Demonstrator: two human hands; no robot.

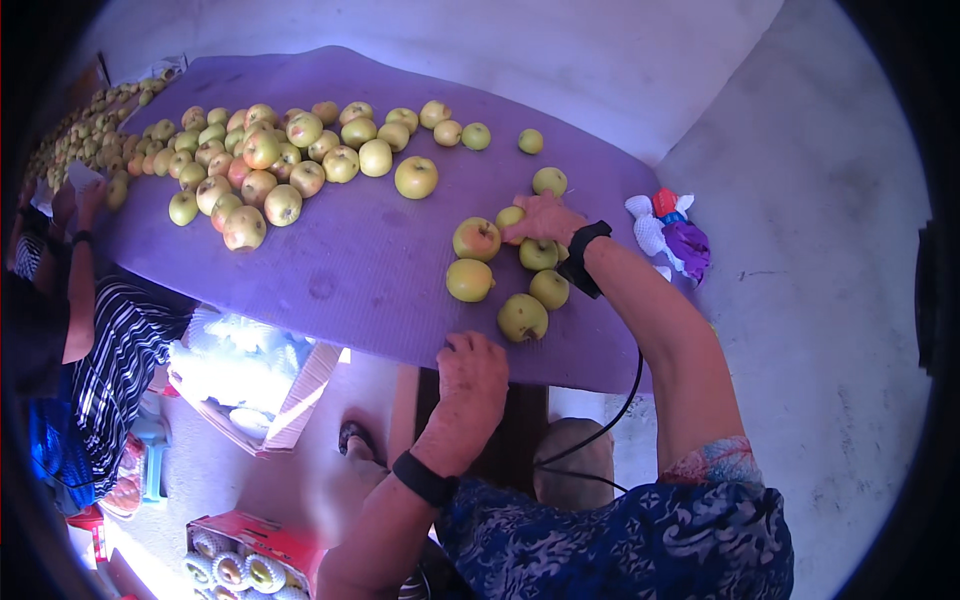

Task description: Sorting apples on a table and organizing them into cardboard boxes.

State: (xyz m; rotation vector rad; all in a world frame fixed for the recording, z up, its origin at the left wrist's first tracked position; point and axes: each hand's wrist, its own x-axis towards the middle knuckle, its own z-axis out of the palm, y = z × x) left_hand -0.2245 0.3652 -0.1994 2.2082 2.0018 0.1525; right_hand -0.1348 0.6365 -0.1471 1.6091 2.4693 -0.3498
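Note:
Yellow-green apples lie on a table with a purple ribbed cover [360, 247]. My right hand [550, 216] is spread over a small group at the right, its fingers touching a yellow apple [510, 219]; whether it grips it cannot be told. A blushed apple [477, 239] and a yellow-green apple [470, 280] sit just left of that hand. My left hand [472, 367] is at the table's near edge with bent fingers, below an apple with a dark hollow [523, 317]; its palm is hidden. A larger heap of apples [259, 161] spreads over the left part of the table.
Foam nets and purple wrapping [686, 247] lie at the right end, near the wall. Below the table stand an open carton of white foam nets [247, 375] and a red box of net-wrapped apples [255, 547]. A cable hangs by my right arm. Another person's hands [86, 195] are at far left.

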